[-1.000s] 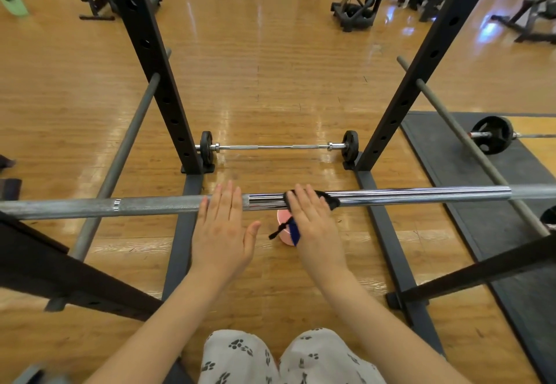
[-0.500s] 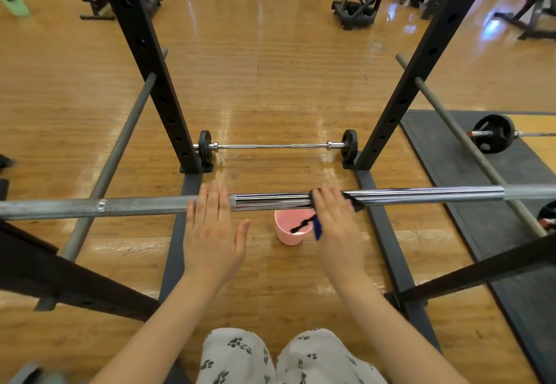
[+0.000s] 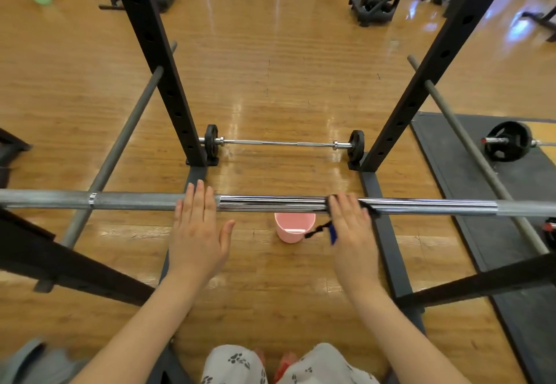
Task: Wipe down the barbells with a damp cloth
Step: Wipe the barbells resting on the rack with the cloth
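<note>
The right hand point(image 3: 352, 230) presses a dark cloth point(image 3: 368, 207) onto the racked barbell point(image 3: 270, 203), fingers straight. The left hand point(image 3: 197, 233) steadies it, fingers flat. Keep firm, even pressure along the chrome.

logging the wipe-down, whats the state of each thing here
barbell: racked level, shiny middle
cloth: draped over the barbell under the right hand
right hand: flat, pressing the cloth
left hand: flat, fingers on the barbell
pink bucket: upright on the floor

The right hand point(image 3: 352, 233) has slid the cloth point(image 3: 368, 207) rightward along the barbell point(image 3: 270, 204).
</note>
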{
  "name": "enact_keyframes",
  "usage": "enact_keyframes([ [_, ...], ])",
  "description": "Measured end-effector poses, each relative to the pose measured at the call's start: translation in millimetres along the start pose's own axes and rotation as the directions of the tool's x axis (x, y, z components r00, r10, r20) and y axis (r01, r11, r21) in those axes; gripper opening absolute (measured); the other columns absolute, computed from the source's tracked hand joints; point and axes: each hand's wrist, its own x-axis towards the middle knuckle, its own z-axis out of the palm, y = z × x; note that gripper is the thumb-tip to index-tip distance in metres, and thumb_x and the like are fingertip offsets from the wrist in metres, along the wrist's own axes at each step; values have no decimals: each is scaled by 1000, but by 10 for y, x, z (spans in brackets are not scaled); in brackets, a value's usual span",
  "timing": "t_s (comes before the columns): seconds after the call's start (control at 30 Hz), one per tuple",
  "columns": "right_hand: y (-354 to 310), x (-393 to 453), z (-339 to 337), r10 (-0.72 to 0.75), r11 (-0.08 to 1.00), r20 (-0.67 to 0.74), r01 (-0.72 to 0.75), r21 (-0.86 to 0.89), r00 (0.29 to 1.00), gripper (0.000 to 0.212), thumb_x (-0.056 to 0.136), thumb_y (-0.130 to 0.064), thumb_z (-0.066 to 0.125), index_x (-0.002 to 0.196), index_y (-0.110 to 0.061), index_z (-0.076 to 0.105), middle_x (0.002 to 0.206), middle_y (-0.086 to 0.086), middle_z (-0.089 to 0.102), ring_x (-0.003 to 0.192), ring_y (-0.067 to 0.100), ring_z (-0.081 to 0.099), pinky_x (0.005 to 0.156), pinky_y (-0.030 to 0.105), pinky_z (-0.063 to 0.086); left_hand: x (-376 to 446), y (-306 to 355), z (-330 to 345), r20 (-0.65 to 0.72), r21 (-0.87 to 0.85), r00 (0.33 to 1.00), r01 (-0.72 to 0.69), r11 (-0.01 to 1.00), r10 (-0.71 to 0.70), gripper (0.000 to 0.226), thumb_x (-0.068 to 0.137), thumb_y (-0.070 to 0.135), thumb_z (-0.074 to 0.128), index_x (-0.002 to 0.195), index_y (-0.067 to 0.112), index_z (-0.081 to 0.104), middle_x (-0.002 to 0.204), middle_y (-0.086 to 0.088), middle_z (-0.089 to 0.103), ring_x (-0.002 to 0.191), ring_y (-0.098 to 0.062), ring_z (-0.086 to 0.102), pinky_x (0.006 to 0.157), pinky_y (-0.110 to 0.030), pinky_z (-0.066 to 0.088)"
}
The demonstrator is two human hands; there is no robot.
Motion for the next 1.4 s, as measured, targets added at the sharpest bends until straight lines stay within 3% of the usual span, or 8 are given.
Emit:
enact_keyframes([
  [0.13, -33, 15, 11, 94, 995, -26, -95, -24, 995, 56, 83, -2, 22, 130, 4, 52, 136, 21, 50, 131, 31, 37, 109, 51, 28, -9, 11, 6, -1, -32, 1000, 5, 999, -5, 71, 94, 46, 25, 143, -5, 33, 152, -22, 28, 143, -33, 20, 114, -48, 18],
  [0.27, -336, 54, 138, -115, 993, 1, 115, 31, 993, 49, 83, 4, 45, 131, 2, 51, 135, 19, 51, 129, 35, 43, 112, 44, 22, -16, 86, -42, -1, -17, 999, 50, 999, -50, 77, 93, 51, 18, 146, -4, 26, 155, -20, 21, 145, -31, 13, 116, -44, 10],
  [0.37, -99, 32, 92, -115, 993, 33, 114, 45, 993, 74, 68, 14, 69, 136, -3, 45, 141, 15, 46, 136, 25, 32, 116, 41, 19, -43, 157, -77, 18, -25, 996, 83, 996, -83, 77, 93, 52, 16, 148, -2, 20, 157, -19, 15, 146, -29, 8, 117, -41, 4],
  [0.6, 524, -103, -126, 195, 978, -26, -197, -71, 980, 77, 68, 30, 57, 138, 2, 41, 145, 19, 38, 138, 32, 29, 111, 51, 23, -102, 140, -44, 29, 37, 999, 25, 999, -26, 76, 94, 50, 21, 144, -7, 31, 151, -23, 29, 141, -35, 25, 113, -49, 21],
  [0.8, 84, 44, -23, 8, 1000, 67, -8, 10, 998, 80, 64, 22, 69, 136, -2, 44, 141, 15, 46, 136, 23, 28, 108, 49, 20, -88, 141, -17, 19, 29, 1000, 18, 999, -19, 75, 94, 49, 24, 143, -7, 32, 150, -25, 31, 141, -36, 26, 112, -50, 22],
  [1.03, 907, 5, -330, 325, 944, -12, -325, -57, 946, 67, 74, 27, 53, 137, 5, 42, 145, 21, 38, 139, 31, 26, 113, 49, 19, -91, 158, 6, 16, 19, 1000, 26, 999, -26, 76, 94, 48, 21, 145, -8, 28, 152, -25, 24, 143, -36, 19, 116, -47, 14],
  [1.27, 675, -17, -200, 123, 992, 97, -122, -12, 988, 81, 68, 21, 66, 141, -2, 39, 147, 16, 39, 139, 25, 21, 111, 45, 18, -101, 209, -13, -7, 12, 998, 56, 998, -56, 77, 93, 48, 18, 144, -9, 28, 152, -26, 25, 143, -37, 20, 115, -49, 14],
  [1.4, 1232, -11, -472, 322, 944, 10, -320, -80, 947, 70, 77, 23, 55, 141, -2, 39, 149, 16, 35, 142, 28, 23, 115, 46, 17, -102, 214, -18, -3, 5, 998, 56, 998, -56, 78, 93, 48, 19, 143, -10, 29, 151, -27, 26, 142, -39, 21, 115, -50, 15],
])
